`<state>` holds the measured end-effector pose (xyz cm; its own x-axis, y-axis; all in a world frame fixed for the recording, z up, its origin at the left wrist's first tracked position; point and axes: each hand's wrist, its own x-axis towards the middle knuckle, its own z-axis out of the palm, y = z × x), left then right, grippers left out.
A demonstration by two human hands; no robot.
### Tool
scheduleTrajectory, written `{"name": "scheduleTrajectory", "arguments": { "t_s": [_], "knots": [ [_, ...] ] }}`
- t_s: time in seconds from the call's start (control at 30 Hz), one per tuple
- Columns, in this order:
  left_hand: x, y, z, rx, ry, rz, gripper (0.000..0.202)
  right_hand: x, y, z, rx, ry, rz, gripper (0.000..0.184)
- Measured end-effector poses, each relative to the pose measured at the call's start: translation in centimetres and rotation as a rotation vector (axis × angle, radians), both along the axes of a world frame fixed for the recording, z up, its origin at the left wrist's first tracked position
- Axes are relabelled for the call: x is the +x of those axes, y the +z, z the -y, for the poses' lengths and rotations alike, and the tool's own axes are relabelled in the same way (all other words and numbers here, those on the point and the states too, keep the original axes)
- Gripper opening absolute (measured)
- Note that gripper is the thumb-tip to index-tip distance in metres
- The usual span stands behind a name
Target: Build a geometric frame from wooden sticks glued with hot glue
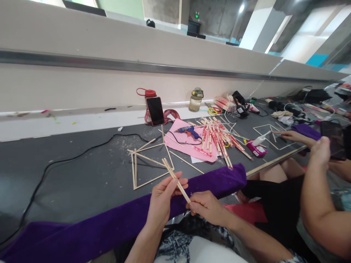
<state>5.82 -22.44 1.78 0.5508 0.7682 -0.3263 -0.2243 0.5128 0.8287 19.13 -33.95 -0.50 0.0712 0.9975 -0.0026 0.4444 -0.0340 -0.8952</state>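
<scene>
Both my hands hold a small bundle of thin wooden sticks just in front of the table edge. My left hand pinches the bundle near its middle, fingers closed round it. My right hand grips the lower end of the same sticks. Just beyond them on the dark table lies a frame of glued sticks, partly standing up. A blue glue gun rests on a pink sheet further back, beside a heap of red-wrapped sticks.
A purple cloth covers the table's near edge. A phone leans on a red bottle at the back, near a jar. A black cable crosses the left. To my right a person's hand holds a phone above another stick frame.
</scene>
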Motion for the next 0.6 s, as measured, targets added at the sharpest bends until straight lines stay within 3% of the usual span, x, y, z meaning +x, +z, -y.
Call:
{"name": "scheduleTrajectory", "arguments": {
  "t_s": [0.6],
  "knots": [
    [-0.13, -0.37, 0.0, 0.002, -0.009, 0.012, 0.041, 0.0, -0.05, 0.08, 0.01, -0.019, 0.009, 0.035]
  ]
}}
